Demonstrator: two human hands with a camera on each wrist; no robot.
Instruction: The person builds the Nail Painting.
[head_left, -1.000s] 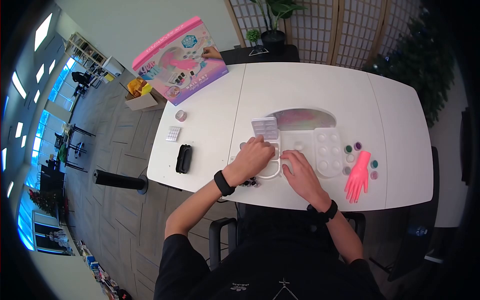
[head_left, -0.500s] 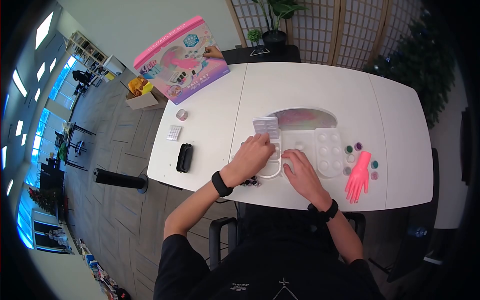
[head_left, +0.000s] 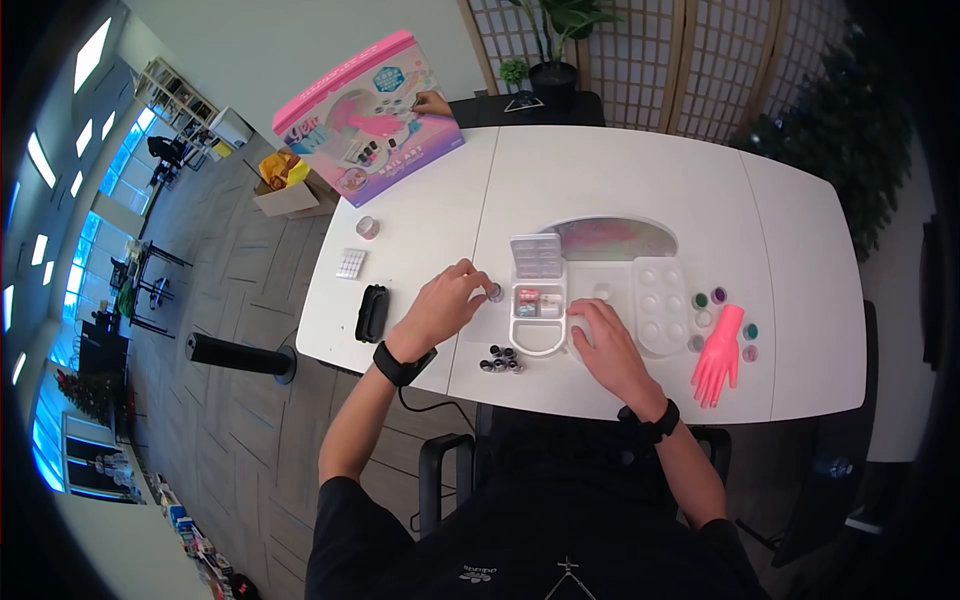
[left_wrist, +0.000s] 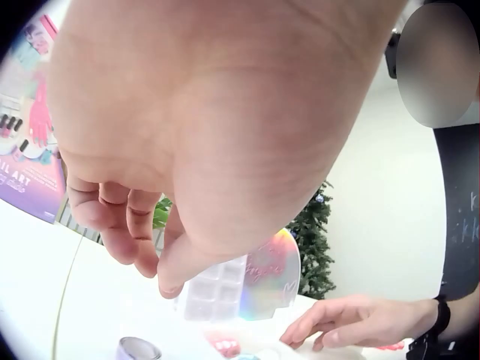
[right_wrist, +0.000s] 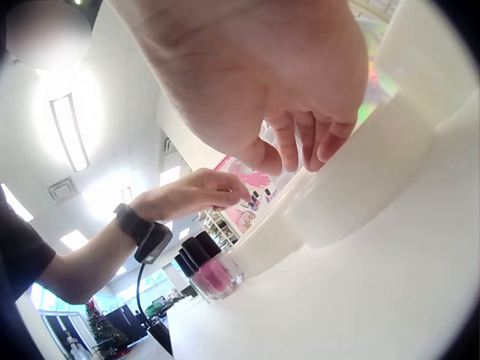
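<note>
Before us spreads the white worktop (head_left: 800, 220). Nearest, our right hand (head_left: 612, 350) rests, fingers relaxed and gripping nothing, at the compartment tray's (head_left: 538, 337) edge. Our left hand (head_left: 440, 310) has just moved off that tray to the small round pot (head_left: 495, 293) beside it; its loosely curved fingers look empty, though we can't tell whether they touch the pot. With pink pieces (head_left: 527, 295) now uncovered inside the tray, we judge attention has passed to the pot. Farther off stands the pink box (head_left: 370, 120).

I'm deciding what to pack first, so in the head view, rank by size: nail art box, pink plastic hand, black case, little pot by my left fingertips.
Largest to smallest:
1. Nail art box
2. Pink plastic hand
3. Black case
4. Little pot
</note>
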